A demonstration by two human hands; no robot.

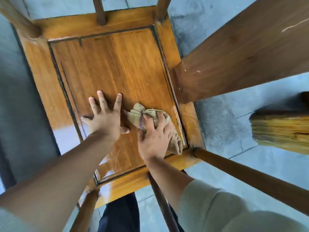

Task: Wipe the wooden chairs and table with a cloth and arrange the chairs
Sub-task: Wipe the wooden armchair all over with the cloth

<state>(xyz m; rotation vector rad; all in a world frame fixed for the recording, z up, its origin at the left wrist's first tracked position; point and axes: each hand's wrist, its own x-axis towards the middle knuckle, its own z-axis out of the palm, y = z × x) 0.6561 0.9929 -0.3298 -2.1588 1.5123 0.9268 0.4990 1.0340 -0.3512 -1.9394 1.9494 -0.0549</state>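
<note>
I look straight down onto the seat of a wooden chair (120, 64), a square panel in a lighter frame. My left hand (103, 118) lies flat on the seat with its fingers spread, near the front left. My right hand (154, 136) presses a crumpled beige cloth (143, 113) onto the seat near the right edge, fingers curled over the bunched fabric. The cloth sticks out past my fingers and under my palm towards the seat's corner. Parts of the seat near me shine as if damp.
Chair posts and rails (250, 180) rise around the seat on all sides. A broad dark wooden board (242, 54) juts in from the right. A blurred wooden piece (280, 129) sits lower right. Grey tiled floor (217, 118) lies around; my dark trousers (120, 213) show below.
</note>
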